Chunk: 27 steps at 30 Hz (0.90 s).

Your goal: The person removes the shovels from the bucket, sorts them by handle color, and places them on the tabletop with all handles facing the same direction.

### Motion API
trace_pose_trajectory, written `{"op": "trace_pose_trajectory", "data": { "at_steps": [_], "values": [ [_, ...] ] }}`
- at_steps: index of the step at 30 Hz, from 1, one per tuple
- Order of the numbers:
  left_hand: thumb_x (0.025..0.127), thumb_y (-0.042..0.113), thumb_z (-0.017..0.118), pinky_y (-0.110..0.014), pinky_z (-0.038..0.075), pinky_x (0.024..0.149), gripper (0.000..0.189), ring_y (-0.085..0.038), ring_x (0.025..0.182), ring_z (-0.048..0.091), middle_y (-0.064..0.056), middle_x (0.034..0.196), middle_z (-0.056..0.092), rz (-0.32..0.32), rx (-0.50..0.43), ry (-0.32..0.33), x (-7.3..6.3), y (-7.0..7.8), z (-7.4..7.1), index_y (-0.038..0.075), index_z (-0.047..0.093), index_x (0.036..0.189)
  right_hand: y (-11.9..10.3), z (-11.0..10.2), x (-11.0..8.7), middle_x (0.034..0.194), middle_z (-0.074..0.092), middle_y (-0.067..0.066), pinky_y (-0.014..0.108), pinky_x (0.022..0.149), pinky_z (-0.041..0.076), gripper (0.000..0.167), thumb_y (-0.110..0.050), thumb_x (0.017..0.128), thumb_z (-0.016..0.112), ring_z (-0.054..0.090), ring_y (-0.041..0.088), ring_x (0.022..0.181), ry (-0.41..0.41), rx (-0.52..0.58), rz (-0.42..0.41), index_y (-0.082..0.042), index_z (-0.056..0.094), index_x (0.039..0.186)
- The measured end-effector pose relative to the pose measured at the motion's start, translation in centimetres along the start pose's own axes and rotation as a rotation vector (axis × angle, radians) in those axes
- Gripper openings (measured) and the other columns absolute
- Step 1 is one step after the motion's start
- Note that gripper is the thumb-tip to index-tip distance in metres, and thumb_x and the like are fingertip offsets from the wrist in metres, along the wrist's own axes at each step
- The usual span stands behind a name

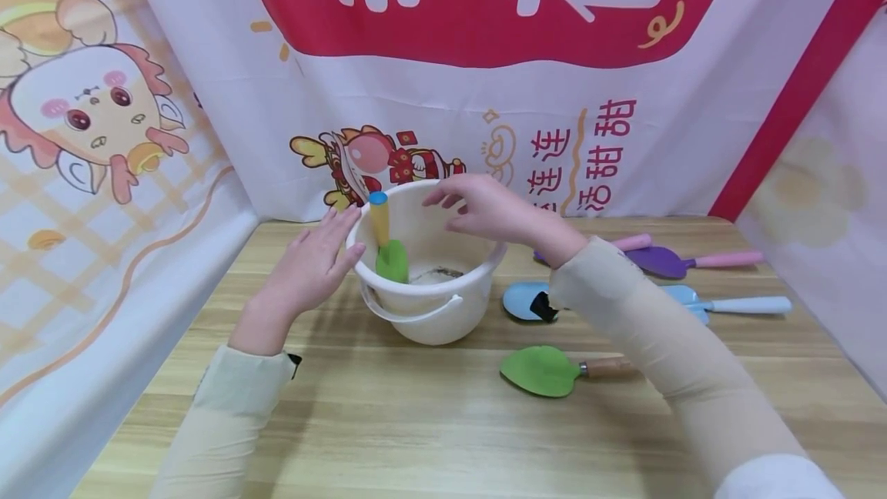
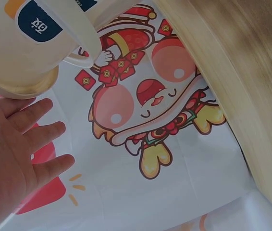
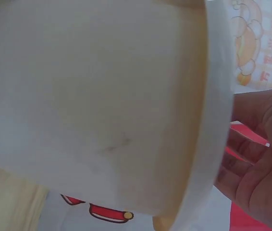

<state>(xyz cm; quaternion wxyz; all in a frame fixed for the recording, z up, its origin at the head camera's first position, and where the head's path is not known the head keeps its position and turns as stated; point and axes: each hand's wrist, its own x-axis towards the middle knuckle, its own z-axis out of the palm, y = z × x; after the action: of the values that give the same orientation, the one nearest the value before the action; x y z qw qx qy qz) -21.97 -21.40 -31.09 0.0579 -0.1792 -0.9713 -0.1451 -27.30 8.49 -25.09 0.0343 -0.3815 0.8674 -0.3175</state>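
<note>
A white bucket [image 1: 443, 322] with a hanging handle stands on the table. A small green trowel [image 1: 393, 260] with a yellow, blue-tipped handle leans inside it, against the left wall. My left hand [image 1: 312, 260] lies at the bucket's left rim with fingers extended; the left wrist view shows the fingers [image 2: 35, 113] spread just by the bucket [image 2: 11, 53]. Over the opening, near the right rim, hovers my right hand [image 1: 488, 210], its fingers loosely bent and holding nothing. The right wrist view has the bucket wall [image 3: 102, 96] in front of that hand [image 3: 263, 159].
Right of the bucket lie a green trowel [image 1: 543, 370] with a wooden handle, a light blue scoop [image 1: 523, 303], another light blue tool [image 1: 748, 305] and a purple trowel [image 1: 658, 260] with a pink handle. My right forearm covers parts of them. Printed cloth [image 1: 416, 98] hangs behind the table.
</note>
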Motion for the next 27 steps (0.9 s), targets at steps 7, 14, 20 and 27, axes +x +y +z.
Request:
{"op": "trace_pose_trajectory", "data": {
  "at_steps": [7,14,20,27],
  "values": [
    [0.11,0.044,0.036,-0.068,0.01,0.12,0.066,-0.035,0.156,0.009,-0.012,0.169,0.021,0.001,-0.006,0.005,0.0,0.0,-0.1,0.011,0.021,0.165,-0.5,0.7,2.1,0.133,0.066,0.007,0.035,0.096,0.055,0.042,0.002,0.092,0.072,0.061,0.026,0.121,-0.023,-0.079,0.009,-0.007,0.067,0.133],
    [0.11,0.046,0.035,-0.069,0.01,0.119,0.066,-0.037,0.156,0.01,-0.012,0.169,0.021,0.003,-0.006,0.0,0.1,0.3,-0.2,0.011,0.021,0.165,-0.8,1.2,3.6,0.137,0.063,0.007,0.032,0.097,0.054,0.043,0.001,0.094,0.07,0.061,0.024,0.121,0.008,-0.087,0.014,-0.009,0.064,0.136],
    [0.11,0.046,0.035,-0.07,0.01,0.119,0.066,-0.037,0.156,0.01,-0.012,0.169,0.022,0.002,-0.006,-0.006,0.1,0.4,-0.3,0.011,0.021,0.165,-1.6,1.9,4.5,0.14,0.06,0.007,0.031,0.096,0.055,0.046,0.002,0.095,0.068,0.06,0.026,0.123,0.018,-0.054,-0.002,-0.01,0.062,0.139],
    [0.11,0.046,0.035,-0.07,0.011,0.118,0.067,-0.036,0.156,0.009,-0.012,0.169,0.022,0.002,-0.003,-0.002,0.0,0.4,-0.2,0.009,0.021,0.164,-2.1,3.0,5.8,0.15,0.052,0.006,0.035,0.111,0.044,0.053,0.001,0.096,0.067,0.046,0.024,0.14,-0.026,-0.075,-0.013,-0.013,0.057,0.145]
  ]
}}
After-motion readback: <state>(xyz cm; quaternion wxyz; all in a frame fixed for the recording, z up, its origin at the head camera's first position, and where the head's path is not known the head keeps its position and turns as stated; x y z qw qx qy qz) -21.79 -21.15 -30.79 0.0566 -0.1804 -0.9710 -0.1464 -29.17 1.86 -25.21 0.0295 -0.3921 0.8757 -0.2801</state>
